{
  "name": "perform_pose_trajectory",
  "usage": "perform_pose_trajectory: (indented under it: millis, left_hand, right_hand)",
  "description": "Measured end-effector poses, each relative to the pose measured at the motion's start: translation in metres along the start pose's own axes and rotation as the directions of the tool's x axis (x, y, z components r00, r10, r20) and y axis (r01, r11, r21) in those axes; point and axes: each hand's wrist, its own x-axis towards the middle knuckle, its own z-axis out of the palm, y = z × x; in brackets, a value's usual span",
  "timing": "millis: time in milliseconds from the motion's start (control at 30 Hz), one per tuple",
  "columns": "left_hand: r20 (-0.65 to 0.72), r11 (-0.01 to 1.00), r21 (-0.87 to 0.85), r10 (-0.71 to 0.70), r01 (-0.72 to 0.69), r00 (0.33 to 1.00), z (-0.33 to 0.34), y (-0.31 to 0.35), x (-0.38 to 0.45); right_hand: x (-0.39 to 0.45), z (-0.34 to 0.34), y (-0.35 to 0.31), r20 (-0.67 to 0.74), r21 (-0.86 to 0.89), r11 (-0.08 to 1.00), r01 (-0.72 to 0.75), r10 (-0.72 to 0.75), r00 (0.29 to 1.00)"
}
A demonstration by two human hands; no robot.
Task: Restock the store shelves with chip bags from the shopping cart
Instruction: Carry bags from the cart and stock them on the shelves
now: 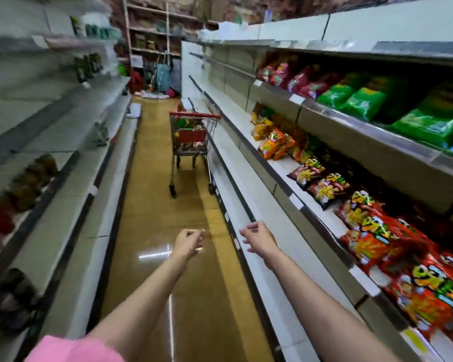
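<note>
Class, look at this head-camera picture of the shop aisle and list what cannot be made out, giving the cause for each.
1. Contents of the shopping cart, head view: too far and small to identify or count.
2. Goods on the left shelves: blurred.
3. Red chip bags at lower right: blurred, cut off by the frame edge.
4. Fingers of the left hand and right hand: blurred.

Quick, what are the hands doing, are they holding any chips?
Left hand: open, fingers loosely curled, holding nothing.
Right hand: open, fingers loosely curled, holding nothing.

Narrow store aisle: glossy tan floor point(152, 205), brick back wall point(246, 3), wooden storage rack point(152, 30) at far end.
</note>
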Motion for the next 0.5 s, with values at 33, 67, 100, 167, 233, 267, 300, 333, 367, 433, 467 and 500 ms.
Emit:
perform_pose_trajectory:
  millis: [33, 67, 100, 167, 233, 267, 300, 333, 367, 433, 467, 500]
  left_hand:
    - [-0.024, 1.0, -0.019, -0.002, 0.002, 1.0, -0.008, 0.002, 0.009]
    - [-0.041, 1.0, -0.023, -0.002, 0.002, 0.999, -0.015, 0.005, 0.017]
    - [-0.06, 1.0, -0.025, -0.004, 0.002, 0.998, -0.022, 0.007, 0.026]
    - [-0.101, 0.999, -0.041, -0.011, 0.007, 0.995, -0.037, 0.013, 0.044]
    - [-0.13, 0.998, -0.055, -0.012, 0.005, 0.991, -0.05, 0.02, 0.064]
    - [-0.151, 0.998, -0.06, -0.016, 0.007, 0.988, -0.056, 0.024, 0.077]
    - [-0.175, 0.998, -0.063, -0.015, 0.004, 0.985, -0.061, 0.029, 0.091]
    - [-0.196, 0.998, -0.066, -0.012, -0.001, 0.98, -0.067, 0.034, 0.106]
    - [-0.216, 0.998, -0.064, -0.006, -0.008, 0.976, -0.071, 0.04, 0.121]
    - [-0.244, 0.999, -0.046, 0.006, -0.018, 0.97, -0.075, 0.055, 0.154]
    - [-0.255, 0.999, -0.032, 0.016, -0.026, 0.967, -0.075, 0.064, 0.172]
    - [-0.269, 0.999, -0.019, 0.025, -0.031, 0.963, -0.073, 0.075, 0.191]
  right_hand:
    - [0.013, 0.01, -0.003, 0.015, -0.018, 1.0, 0.0, 0.0, 1.0]
    - [0.026, 0.019, -0.006, 0.028, -0.032, 0.999, 0.002, -0.001, 1.0]
    - [0.039, 0.028, -0.008, 0.044, -0.041, 0.999, 0.001, 0.001, 0.999]
    - [0.067, 0.047, -0.014, 0.068, -0.054, 0.998, 0.01, -0.007, 0.998]
    - [0.099, 0.069, -0.019, 0.08, -0.068, 0.997, 0.033, -0.028, 0.996]
    - [0.114, 0.08, -0.025, 0.102, -0.072, 0.997, 0.043, -0.035, 0.994]
    - [0.128, 0.091, -0.032, 0.129, -0.067, 0.997, 0.048, -0.039, 0.991]
    - [0.142, 0.1, -0.041, 0.151, -0.058, 0.996, 0.063, -0.054, 0.987]
    - [0.156, 0.108, -0.049, 0.169, -0.048, 0.996, 0.076, -0.067, 0.983]
    - [0.191, 0.12, -0.065, 0.194, -0.024, 0.994, 0.106, -0.1, 0.976]
    - [0.211, 0.125, -0.073, 0.204, -0.016, 0.992, 0.122, -0.116, 0.972]
    - [0.232, 0.128, -0.083, 0.213, -0.007, 0.991, 0.13, -0.126, 0.969]
